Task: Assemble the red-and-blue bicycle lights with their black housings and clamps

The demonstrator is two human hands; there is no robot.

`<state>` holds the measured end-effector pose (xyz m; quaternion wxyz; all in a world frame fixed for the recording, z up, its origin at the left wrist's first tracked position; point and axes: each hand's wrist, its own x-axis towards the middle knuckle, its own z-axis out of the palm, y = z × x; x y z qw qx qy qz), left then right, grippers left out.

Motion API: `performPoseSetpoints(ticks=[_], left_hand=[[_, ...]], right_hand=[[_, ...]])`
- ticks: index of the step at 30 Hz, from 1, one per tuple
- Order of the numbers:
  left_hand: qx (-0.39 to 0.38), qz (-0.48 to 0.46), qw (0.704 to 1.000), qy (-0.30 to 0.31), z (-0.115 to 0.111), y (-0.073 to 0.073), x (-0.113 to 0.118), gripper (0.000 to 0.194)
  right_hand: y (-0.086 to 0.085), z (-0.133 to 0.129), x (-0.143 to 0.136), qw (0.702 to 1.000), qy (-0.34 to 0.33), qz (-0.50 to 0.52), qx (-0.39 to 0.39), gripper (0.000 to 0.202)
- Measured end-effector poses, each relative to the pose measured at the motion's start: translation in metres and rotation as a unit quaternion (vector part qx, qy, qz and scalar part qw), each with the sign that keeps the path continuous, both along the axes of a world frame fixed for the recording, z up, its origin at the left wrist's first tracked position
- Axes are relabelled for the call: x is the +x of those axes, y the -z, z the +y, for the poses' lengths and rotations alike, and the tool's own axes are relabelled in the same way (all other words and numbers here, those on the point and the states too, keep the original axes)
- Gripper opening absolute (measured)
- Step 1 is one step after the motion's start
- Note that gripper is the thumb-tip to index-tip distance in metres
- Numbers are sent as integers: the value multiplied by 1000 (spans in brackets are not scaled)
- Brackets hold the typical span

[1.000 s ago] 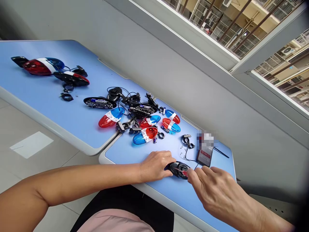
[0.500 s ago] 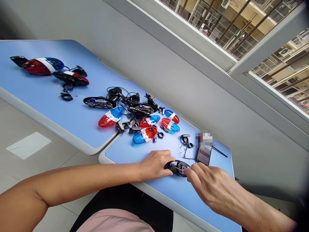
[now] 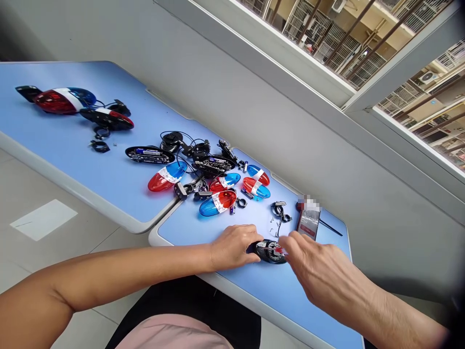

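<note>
A black oval housing (image 3: 269,251) lies on the blue table near its front edge. My left hand (image 3: 238,247) grips its left end between thumb and fingers. My right hand (image 3: 308,259) is closed around a small tool with a reddish handle (image 3: 280,251), whose thin shaft lies over the housing. Behind them are a black clamp with a cable (image 3: 279,211) and several small screws (image 3: 272,229). A phone (image 3: 309,220) stands just beyond my right hand.
Red and blue light covers (image 3: 218,203), an opened black housing with batteries (image 3: 149,154) and black brackets lie to the left. Farther left sits a red, white and blue light (image 3: 65,100). A wall and window run behind the tables.
My right hand has shifted slightly up and turned, with the tool still in it. The housing's right end has moved slightly. My left hand has stayed almost still.
</note>
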<state>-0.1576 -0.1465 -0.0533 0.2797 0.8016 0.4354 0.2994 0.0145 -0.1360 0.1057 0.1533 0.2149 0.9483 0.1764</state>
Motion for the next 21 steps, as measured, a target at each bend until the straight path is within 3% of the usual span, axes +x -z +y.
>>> performPoseSetpoints(ticks=[3, 7, 10, 15, 18, 21], left_hand=[[0, -8, 1000, 1, 0, 1, 0, 24], [7, -7, 1000, 3, 0, 3, 1, 22], [12, -8, 1000, 2, 0, 5, 1, 22], [1, -40, 999, -3, -1, 3, 0, 30], [3, -92, 996, 5, -2, -1, -1, 38], [38, -154, 987, 5, -2, -5, 0, 42]], right_hand=[[3, -2, 4, 996, -91, 0, 18, 26], [10, -3, 5, 994, -77, 16, 71, 19], [13, -2, 5, 998, 6, 7, 68, 28], [7, 3, 11, 974, 225, -12, 3, 39], [0, 11, 25, 934, 336, 68, -103, 41], [1, 18, 47, 858, 415, 176, -248, 45]])
